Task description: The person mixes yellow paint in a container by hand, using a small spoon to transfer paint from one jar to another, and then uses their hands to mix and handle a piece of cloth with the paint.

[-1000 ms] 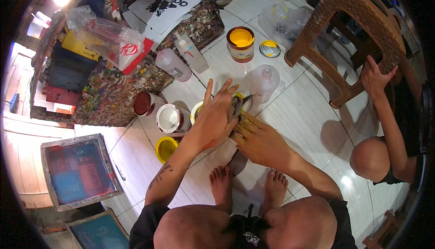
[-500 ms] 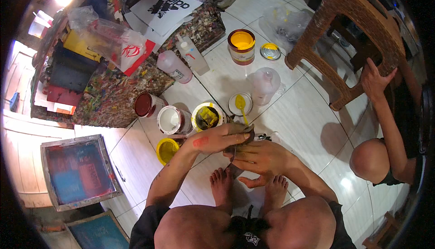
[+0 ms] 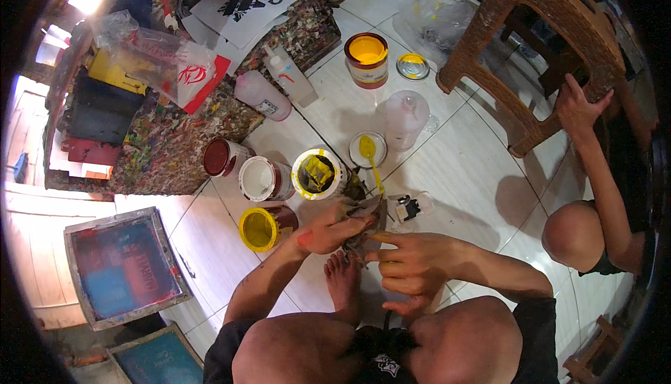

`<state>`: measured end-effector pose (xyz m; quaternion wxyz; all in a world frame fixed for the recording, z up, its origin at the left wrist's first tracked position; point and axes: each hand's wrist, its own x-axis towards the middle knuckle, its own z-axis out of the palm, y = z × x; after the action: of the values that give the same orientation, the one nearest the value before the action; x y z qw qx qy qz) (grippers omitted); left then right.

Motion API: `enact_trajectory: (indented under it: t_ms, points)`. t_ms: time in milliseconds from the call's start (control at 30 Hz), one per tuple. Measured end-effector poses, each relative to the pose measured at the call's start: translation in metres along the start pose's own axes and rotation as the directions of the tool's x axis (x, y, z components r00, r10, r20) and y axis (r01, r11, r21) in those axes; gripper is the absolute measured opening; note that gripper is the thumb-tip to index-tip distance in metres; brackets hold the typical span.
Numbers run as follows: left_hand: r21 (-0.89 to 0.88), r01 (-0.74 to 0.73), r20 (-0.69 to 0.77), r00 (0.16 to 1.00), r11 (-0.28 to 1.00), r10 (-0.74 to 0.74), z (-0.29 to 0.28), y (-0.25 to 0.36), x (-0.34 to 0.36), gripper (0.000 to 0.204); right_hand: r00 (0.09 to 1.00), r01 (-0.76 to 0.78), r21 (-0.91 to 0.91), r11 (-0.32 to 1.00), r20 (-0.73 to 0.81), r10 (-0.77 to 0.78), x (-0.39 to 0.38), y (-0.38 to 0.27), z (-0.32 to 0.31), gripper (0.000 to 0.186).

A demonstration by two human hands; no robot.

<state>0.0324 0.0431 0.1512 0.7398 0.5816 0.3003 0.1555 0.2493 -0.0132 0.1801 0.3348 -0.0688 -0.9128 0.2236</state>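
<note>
My left hand (image 3: 328,232) is closed around a dark, crumpled rag (image 3: 363,209), whose folds stick out past the fingers. Just right of it, my right hand (image 3: 412,262) has its fingers apart, the index fingertip close to the rag; whether it touches cannot be made out. Beyond the left hand stands a white tub (image 3: 338,167) with yellow smears and dark stuff inside. A yellow-coated spoon (image 3: 368,149) lies on a round lid (image 3: 379,162). A small black-and-white thing (image 3: 407,208) lies right of the rag.
Paint cans stand left: yellow-rimmed (image 3: 283,225), white (image 3: 258,180), dark red (image 3: 218,157). Farther off are an orange-yellow can (image 3: 367,73), its lid (image 3: 413,67) and a plastic bottle (image 3: 407,122). A framed screen (image 3: 126,265) lies left. Another person's hand (image 3: 582,111) grips a brown stool (image 3: 531,115).
My hands have come apart: the right hand has drawn off the rag toward me, and the left has moved slightly nearer. The black-and-white thing now shows more fully. The view has shifted slightly.
</note>
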Motion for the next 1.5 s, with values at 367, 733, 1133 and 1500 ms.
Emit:
enact_trajectory:
  t_ms: [367,733,1133,1500]
  points:
    - [-0.672,-0.179,-0.2,0.978,0.719,0.057,-0.031,-0.041,-0.016,0.034,0.997,-0.034,-0.021,0.999,-0.067,0.032,0.013,0.005,-0.017,0.035]
    - [0.151,-0.031,-0.45,0.888,0.988,0.096,-0.009,0.013,0.006,0.035,0.94,-0.274,-0.078,0.958,-0.232,0.25,0.005,0.011,-0.014,0.029]
    - [0.006,-0.303,-0.538,0.802,0.953,0.259,0.05,0.007,0.032,0.06,0.353,0.264,0.924,0.276,-0.359,0.864,0.023,0.03,0.03,0.074]
    - [0.195,-0.396,-0.407,0.8,0.897,0.441,0.078,-0.033,0.05,0.078,0.35,-0.042,0.899,0.436,-0.395,0.849,0.041,0.049,0.019,0.072]
